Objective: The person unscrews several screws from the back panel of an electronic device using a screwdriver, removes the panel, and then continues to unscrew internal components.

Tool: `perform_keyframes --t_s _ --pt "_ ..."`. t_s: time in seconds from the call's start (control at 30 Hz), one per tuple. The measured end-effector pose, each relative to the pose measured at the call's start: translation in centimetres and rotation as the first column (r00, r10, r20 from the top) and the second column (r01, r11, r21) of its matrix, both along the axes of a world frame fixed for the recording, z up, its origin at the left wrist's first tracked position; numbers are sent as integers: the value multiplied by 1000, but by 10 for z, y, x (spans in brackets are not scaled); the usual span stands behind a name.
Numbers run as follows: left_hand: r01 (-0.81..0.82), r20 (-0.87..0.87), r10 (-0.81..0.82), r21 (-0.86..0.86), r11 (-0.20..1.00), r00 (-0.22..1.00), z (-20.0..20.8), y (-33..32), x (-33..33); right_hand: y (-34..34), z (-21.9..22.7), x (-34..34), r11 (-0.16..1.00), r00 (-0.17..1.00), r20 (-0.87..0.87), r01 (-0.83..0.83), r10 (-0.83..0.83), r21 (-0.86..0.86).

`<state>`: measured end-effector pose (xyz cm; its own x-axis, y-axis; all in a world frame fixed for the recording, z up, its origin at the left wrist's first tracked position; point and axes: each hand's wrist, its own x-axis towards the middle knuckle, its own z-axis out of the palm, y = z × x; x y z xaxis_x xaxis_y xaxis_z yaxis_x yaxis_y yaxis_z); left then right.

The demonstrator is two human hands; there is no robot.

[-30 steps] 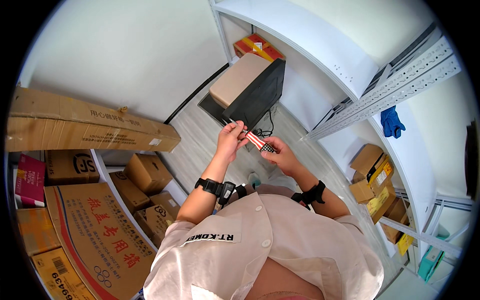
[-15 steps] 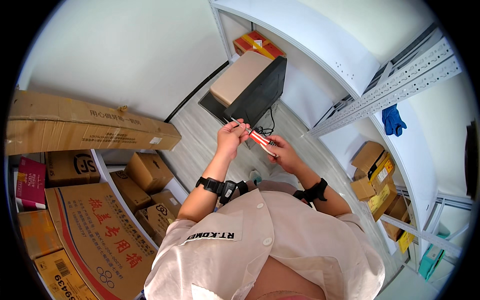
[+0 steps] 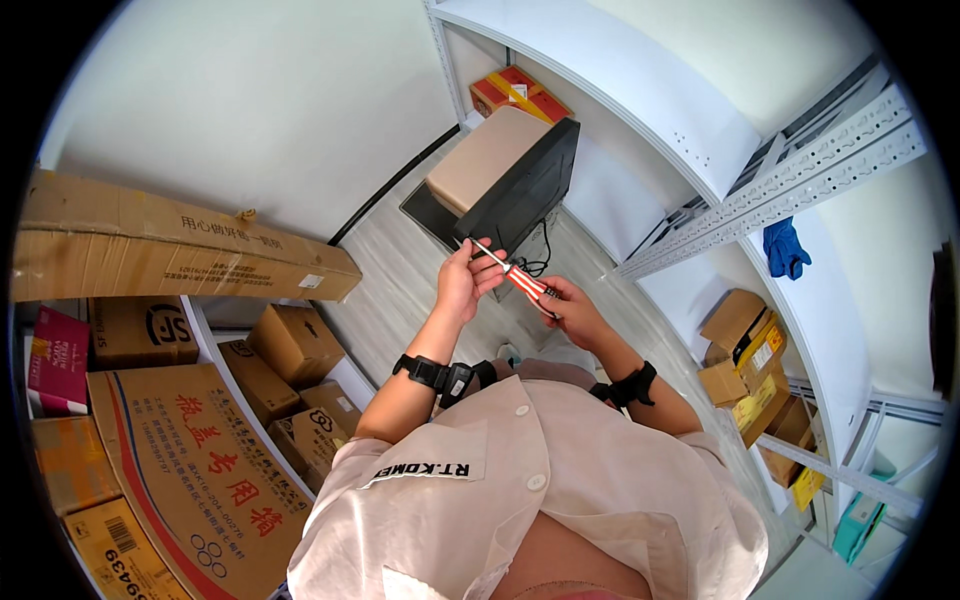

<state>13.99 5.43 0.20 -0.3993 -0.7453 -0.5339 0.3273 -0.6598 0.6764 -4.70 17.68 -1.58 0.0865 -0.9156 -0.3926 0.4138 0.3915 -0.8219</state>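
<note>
A screwdriver (image 3: 526,283) with a red-and-white striped handle is held in front of my body, its thin metal shaft slanting up to the left. My right hand (image 3: 574,314) is closed round the rear of the handle. At the other end, my left hand (image 3: 462,283) pinches the shaft near its tip between thumb and forefinger; the other fingers are loosely curled beside the shaft. Just beyond the hands stands a dark flat-panel appliance or screen (image 3: 520,190), with a beige box-like piece (image 3: 487,155) against it.
Black cables (image 3: 540,262) hang behind the screwdriver. A long carton (image 3: 190,245) and stacked boxes (image 3: 180,450) fill the left side. White metal shelving (image 3: 780,175) rises at the right, with a blue glove-like item (image 3: 786,248) and opened cartons (image 3: 745,350). A red box (image 3: 520,92) sits at the back.
My left fingers have slid along the shaft toward its tip and loosened, leaving more of the metal showing. The right hand keeps its hold on the handle with a slight shift.
</note>
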Motion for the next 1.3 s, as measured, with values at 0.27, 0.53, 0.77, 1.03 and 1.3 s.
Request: perform_keyframes --t_s 0.27,0.53,0.77,1.03,1.3 --pt "18 38 -16 -44 999 999 -1 3 0 6 2 -6 1000 1000 11 -22 22 8" --pt "79 57 -73 -105 991 996 1 6 -3 17 3 -17 999 999 26 -31 30 32" --pt "67 97 -45 -231 971 994 12 9 -5 20 7 -22 998 998 22 -59 60 -30" --pt "112 128 -64 -412 904 990 37 7 -7 14 9 -26 989 993 91 -65 77 -131" --pt "157 82 -134 -500 852 988 60 -4 -40 14 21 -51 986 971 238 17 23 -165"
